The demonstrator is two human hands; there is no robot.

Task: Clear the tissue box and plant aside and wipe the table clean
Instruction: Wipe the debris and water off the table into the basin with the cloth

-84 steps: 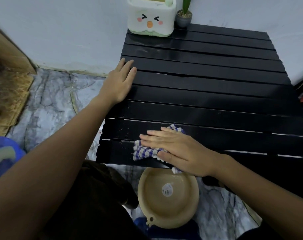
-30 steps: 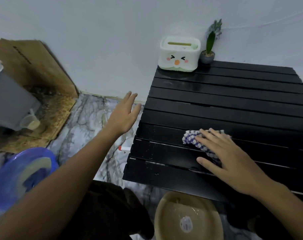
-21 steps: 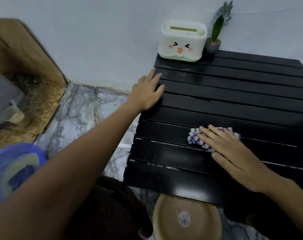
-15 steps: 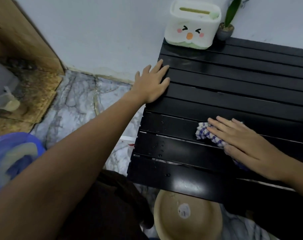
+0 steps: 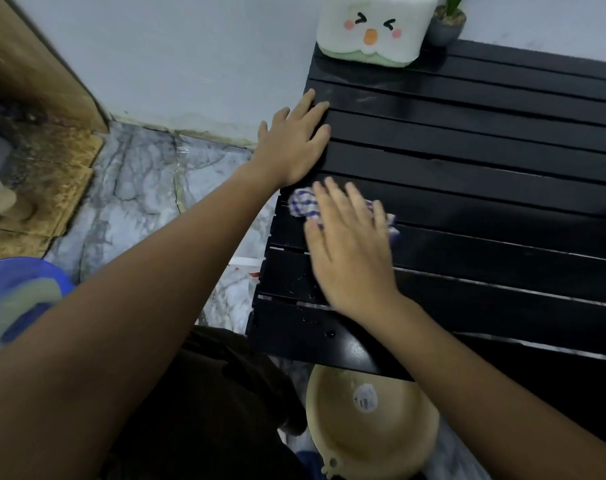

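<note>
The right hand lies flat on a blue-and-white checked cloth, fingers straight and a little spread, pressing it down on the black slatted surface near that surface's left edge. The grip here is apart, not clamped: the palm and fingers cover most of the cloth, so that only its far-left corner shows beyond the fingertips and a small fold peeks out on the right side of the hand. The cloth sits on the slats in the near half of the surface, just beside the left edge.

The left hand rests palm down on the same left edge, farther from the person than the cloth, with its fingers straight and laid across the ends of the slats; its grip too is apart and holds nothing. The heel of the left hand is just beside the cloth's far corner.

The tissue box, white with a cartoon face, stands at the far left corner of the surface against the wall. The plant in its small grey pot stands just to the right of it, close beside the box. Both are well apart from the hands.

Small water drops lie on the nearest slats. A tan bowl sits on the marble floor below the near edge, and a blue basin shows at the left
</note>
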